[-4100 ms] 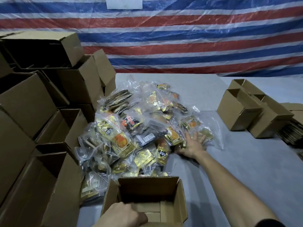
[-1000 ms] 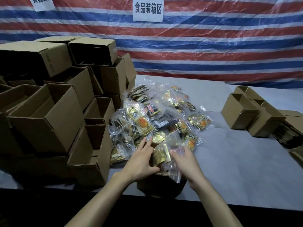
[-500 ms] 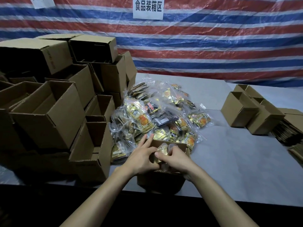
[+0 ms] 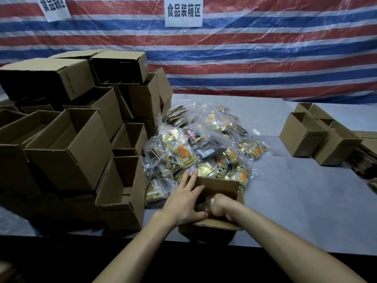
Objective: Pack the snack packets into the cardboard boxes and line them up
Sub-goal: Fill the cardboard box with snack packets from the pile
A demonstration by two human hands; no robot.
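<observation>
A small open cardboard box [image 4: 217,184] stands at the table's near edge. My right hand [image 4: 221,208] is down inside it, fingers curled, with a glint of clear wrapper under them; what it holds is mostly hidden. My left hand [image 4: 183,201] lies flat with straight fingers across the box's left wall and opening. Just behind the box, a big heap of snack packets [image 4: 200,152] in clear bags, gold, orange and black, touches its far wall.
Many open cardboard boxes [image 4: 71,152] are stacked high on the left, right up against the heap. Three small boxes [image 4: 302,135] and flattened cardboard [image 4: 363,160] sit at the right. Grey table surface [image 4: 285,190] shows between them. A striped tarp hangs behind.
Both hands carried a bundle of packets from the heap to the box. My right hand has sunk into the box with it, and my left hand has spread over the box's left side.
</observation>
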